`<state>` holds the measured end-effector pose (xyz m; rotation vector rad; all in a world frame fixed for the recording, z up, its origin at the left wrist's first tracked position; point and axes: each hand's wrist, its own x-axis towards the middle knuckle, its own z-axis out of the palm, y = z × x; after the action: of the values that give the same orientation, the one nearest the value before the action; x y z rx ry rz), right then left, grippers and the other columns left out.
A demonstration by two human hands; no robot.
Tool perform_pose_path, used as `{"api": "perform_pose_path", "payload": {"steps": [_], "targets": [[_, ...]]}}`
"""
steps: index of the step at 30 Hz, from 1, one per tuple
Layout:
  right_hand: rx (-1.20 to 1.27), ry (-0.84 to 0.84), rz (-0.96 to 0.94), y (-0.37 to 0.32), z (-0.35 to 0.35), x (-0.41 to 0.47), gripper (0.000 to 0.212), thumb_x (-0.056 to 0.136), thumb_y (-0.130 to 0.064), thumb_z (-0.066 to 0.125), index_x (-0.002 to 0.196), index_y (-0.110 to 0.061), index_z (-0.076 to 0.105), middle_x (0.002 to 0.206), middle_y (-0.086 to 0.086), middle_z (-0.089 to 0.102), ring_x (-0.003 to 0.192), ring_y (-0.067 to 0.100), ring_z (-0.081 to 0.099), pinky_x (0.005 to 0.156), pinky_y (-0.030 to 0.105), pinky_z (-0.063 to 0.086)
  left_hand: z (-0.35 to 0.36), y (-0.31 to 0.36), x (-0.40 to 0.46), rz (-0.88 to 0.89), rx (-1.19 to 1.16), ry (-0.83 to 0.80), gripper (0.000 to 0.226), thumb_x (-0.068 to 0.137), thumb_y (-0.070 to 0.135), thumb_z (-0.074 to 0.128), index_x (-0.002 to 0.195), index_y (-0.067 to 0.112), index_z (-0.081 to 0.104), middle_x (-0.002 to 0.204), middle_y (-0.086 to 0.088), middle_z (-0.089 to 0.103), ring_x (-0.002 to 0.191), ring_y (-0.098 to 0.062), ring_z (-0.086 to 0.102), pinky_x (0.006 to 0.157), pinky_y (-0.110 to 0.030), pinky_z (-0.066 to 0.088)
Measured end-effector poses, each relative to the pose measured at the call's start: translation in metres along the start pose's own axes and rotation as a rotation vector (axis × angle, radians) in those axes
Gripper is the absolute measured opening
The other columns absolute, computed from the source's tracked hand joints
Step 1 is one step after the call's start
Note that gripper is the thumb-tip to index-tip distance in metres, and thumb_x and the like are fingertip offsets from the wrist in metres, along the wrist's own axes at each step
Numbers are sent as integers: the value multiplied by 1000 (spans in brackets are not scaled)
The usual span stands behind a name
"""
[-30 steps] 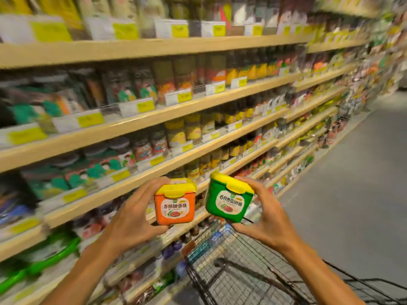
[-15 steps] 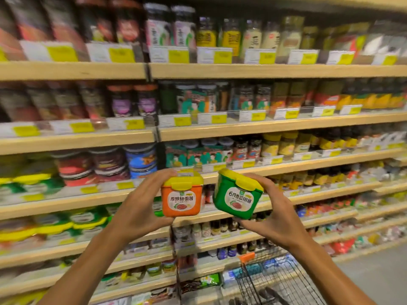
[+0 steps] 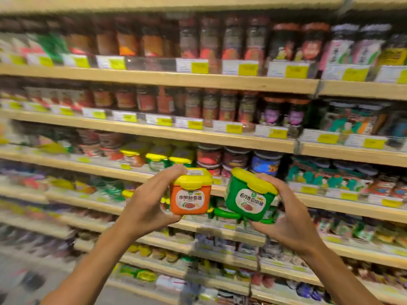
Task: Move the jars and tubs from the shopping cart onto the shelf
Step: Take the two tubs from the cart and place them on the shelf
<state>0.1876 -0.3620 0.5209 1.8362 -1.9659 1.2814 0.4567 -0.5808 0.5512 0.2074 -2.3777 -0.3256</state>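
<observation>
Frame centre: left hand (image 3: pixel 145 208) fingers wrapped round orange tub (image 3: pixel 190 192), upright, label facing camera; right hand (image 3: pixel 286 219) grips green tub (image 3: pixel 250 195), lid tilted left

A grocery shop: long wooden shelves (image 3: pixel 154 79) of jars (image 3: pixel 233 40) behind yellow price tags (image 3: pixel 247 69).

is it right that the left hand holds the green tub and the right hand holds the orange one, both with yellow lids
No, the colours are swapped. In the head view the left hand holds the orange tub and the right hand holds the green tub. Both do have yellow lids.
</observation>
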Motion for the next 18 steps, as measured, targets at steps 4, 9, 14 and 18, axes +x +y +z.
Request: {"api": "perform_pose_path", "payload": {"steps": [4,9,14,18], "targets": [[57,-22,-24,-21,48,27,99,66,-26,93,145,-40,36,147,-30,38,134,-12,37,101,6,36,-36,-27,-29,-44,43,29,96,62,14,91,145,10,43,154,-1,42,144,-18,40,107,-41,46],[106,-79,-88,-36,95,62,96,67,-25,93,146,-32,39,150,-17,43,139,3,42,106,16,41,-65,-57,-58,-102,83,72,98,63,15,92,146,12,40,155,0,40,144,-20,39,109,-44,45],[107,-105,-145,-37,139,98,100,65,-22,94,147,-33,37,152,-14,42,141,3,40,109,19,40,-83,-90,-71,-136,112,99,92,71,30,89,146,10,41,152,-5,44,143,-22,41,109,-48,44],[96,-110,-196,-28,175,131,103,65,-22,94,149,-25,36,155,-14,37,145,3,33,113,11,30,-92,-124,-67,-142,147,107,91,72,34,87,145,3,42,151,-8,44,142,-25,42,109,-50,44]]}}
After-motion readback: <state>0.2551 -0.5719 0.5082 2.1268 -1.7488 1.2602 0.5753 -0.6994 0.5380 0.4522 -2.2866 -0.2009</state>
